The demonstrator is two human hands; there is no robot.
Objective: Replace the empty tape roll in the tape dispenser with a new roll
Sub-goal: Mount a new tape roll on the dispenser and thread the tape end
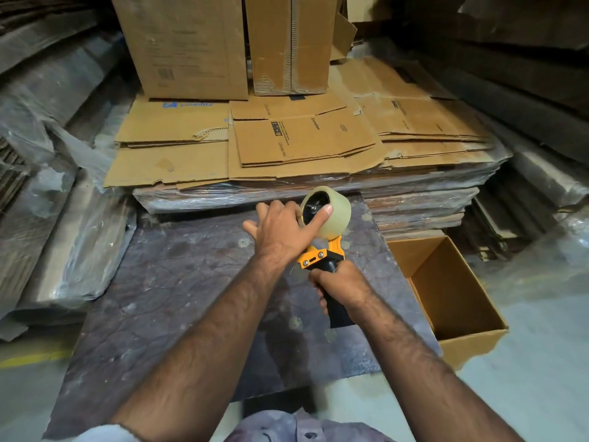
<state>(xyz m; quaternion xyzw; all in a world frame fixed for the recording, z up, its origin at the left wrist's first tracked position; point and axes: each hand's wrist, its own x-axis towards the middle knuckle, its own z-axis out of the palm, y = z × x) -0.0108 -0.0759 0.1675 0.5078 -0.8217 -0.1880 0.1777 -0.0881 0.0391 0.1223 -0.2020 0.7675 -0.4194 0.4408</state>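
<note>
My right hand grips the black handle of an orange and black tape dispenser, held above a dark board. A full roll of clear tape sits on the dispenser's black hub at its far end. My left hand lies against the near side of the roll, with the thumb pressing on its rim and the fingers spread straight to the left. The dispenser's blade end is hidden behind my left wrist.
The dark mottled board lies on the floor under my arms. An open, empty cardboard box stands to the right. Flattened cartons are stacked on wrapped bundles ahead, with upright boxes behind them.
</note>
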